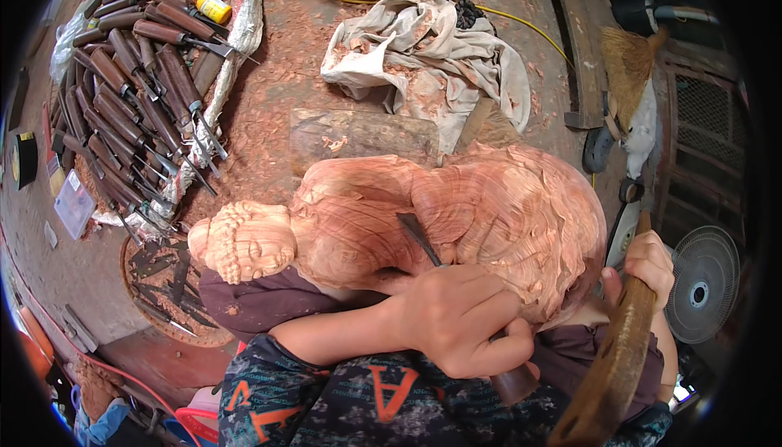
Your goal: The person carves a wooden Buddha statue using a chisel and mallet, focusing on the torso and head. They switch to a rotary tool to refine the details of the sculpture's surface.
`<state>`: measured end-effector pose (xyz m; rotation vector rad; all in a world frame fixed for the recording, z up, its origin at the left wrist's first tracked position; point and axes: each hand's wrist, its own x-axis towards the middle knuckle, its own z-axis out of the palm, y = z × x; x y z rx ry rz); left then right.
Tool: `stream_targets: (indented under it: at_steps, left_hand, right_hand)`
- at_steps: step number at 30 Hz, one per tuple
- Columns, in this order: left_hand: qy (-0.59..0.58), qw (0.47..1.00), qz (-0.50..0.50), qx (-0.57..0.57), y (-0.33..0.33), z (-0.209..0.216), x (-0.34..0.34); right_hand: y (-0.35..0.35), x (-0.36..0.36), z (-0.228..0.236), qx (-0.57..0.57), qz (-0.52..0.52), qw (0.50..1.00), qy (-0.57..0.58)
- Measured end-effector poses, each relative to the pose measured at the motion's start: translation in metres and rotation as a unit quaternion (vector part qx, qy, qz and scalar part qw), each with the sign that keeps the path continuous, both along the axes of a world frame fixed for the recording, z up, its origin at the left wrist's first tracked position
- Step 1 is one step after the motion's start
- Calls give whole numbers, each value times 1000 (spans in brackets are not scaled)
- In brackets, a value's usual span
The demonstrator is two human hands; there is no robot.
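A carved wooden Buddha statue lies on its back across my lap, its head toward the left and its wider base toward the right. My left hand is wrapped round a chisel. Its flat dark blade points up and left at the statue's middle, touching or just over the wood, and its brown handle end shows below my fist. On the right, my right hand grips a long wooden mallet near its upper end. The mallet's thick part slants down toward the lower edge, apart from the chisel handle.
Many brown-handled chisels lie heaped at the left, beside a yellow bottle. A round tray holds dark blades. A wooden block and a crumpled cloth lie beyond the statue. A fan stands at right.
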<state>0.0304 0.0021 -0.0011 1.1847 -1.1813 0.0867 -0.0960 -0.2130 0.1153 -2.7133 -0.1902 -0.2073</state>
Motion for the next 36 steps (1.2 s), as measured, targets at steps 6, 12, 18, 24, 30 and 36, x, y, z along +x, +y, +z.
stream_targets:
  at_steps: [6, 12, 18, 24, 30, 36]
  left_hand:
    - [44, 998, 15, 29, -4, 5, 5]
    - [44, 999, 26, -13, -9, -4, 4]
    - [47, 998, 3, -40, -10, -7, 8]
    - [59, 998, 21, -29, -7, -6, 6]
    - [-47, 998, 48, -15, 16, 23, 10]
    - [-38, 999, -9, 35, 0, 6, -10]
  right_hand:
    - [0, 0, 1, 44, -14, 998, -30]
    - [6, 4, 19, -75, 7, 995, 69]
    - [11, 11, 18, -106, 32, 992, 57]
    - [10, 13, 4, 1, 2, 1000, -10]
    - [11, -6, 4, 42, -175, 969, 169]
    - [6, -17, -19, 122, -190, 964, 138]
